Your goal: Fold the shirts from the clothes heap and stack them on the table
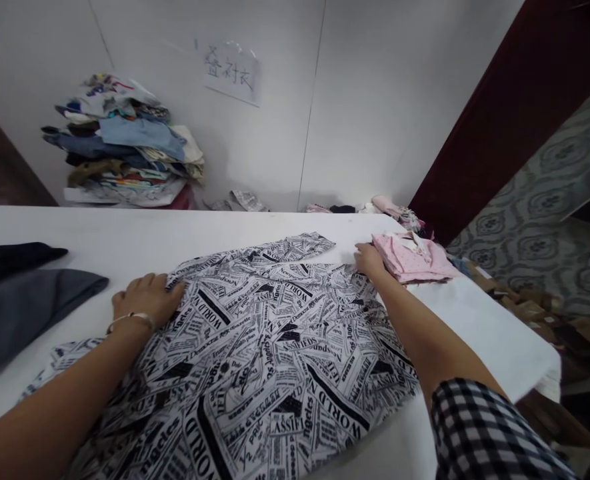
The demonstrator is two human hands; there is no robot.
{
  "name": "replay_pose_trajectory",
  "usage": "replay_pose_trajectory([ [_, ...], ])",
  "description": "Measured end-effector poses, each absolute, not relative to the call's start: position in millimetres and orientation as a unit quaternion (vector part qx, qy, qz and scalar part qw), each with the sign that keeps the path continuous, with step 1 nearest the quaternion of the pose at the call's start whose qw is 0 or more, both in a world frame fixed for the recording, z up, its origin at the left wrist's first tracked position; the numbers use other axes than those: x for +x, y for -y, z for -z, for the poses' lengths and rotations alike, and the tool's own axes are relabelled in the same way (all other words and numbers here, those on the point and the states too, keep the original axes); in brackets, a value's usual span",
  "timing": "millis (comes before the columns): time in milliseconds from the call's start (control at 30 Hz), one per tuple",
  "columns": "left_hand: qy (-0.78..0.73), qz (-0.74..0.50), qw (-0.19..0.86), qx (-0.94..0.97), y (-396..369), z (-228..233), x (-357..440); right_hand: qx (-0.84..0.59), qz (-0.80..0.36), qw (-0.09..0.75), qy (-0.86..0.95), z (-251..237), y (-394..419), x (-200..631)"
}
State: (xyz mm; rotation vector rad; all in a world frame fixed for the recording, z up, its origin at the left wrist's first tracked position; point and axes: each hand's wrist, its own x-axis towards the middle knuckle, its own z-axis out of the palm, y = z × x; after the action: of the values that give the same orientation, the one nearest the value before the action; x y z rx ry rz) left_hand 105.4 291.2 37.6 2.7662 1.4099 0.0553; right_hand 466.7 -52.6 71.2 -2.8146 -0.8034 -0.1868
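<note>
A white shirt (275, 333) with a black newspaper print lies spread across the table in front of me, one sleeve stretched toward the far side. My left hand (147, 299), a bracelet at its wrist, rests on the shirt's left edge with fingers laid out and thumb apart. At the far right corner of the shirt, my right hand (369, 260) has its fingers bent around the edge of the cloth, which is bunched below it; the fingertips are partly hidden. Just right of that hand sits a folded pink garment (415, 259).
Dark grey garments (35, 310) lie on the white table (489, 327) at left. Behind it rises a tall clothes pile (129, 143), with more clothes (392, 208) beyond the far right edge. A handwritten paper sign (231, 72) hangs on the wall. Cardboard boxes (539, 307) stand at right.
</note>
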Motion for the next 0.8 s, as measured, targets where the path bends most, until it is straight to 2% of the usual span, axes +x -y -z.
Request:
replay_pose_trajectory([
  [67,-0.454,-0.017,0.019,0.89,-292,-36,105,-0.947,0.051,0.119,0.295,-76,54,459],
  [133,-0.456,-0.019,0.018,0.89,-294,-35,105,-0.93,-0.022,0.131,0.344,-79,56,447],
  [200,-0.455,-0.022,0.017,0.89,-294,-34,105,-0.901,-0.117,0.119,0.4,-78,58,432],
  [267,-0.453,-0.022,0.015,0.891,-294,-34,106,-0.888,-0.159,0.088,0.423,-73,58,419],
  [333,-0.454,-0.018,0.015,0.891,-293,-35,106,-0.9,-0.14,0.069,0.407,-68,54,414],
  [433,-0.456,-0.015,0.016,0.89,-291,-36,106,-0.923,-0.092,0.095,0.36,-72,38,425],
  [633,-0.459,-0.015,0.02,0.888,-291,-38,105,-0.921,0.015,0.253,0.296,-94,3,461],
  [733,-0.457,-0.021,0.02,0.889,-292,-37,105,-0.893,0.009,0.325,0.311,-90,6,457],
  [800,-0.456,-0.022,0.018,0.89,-292,-36,105,-0.882,-0.017,0.338,0.329,-79,20,447],
])
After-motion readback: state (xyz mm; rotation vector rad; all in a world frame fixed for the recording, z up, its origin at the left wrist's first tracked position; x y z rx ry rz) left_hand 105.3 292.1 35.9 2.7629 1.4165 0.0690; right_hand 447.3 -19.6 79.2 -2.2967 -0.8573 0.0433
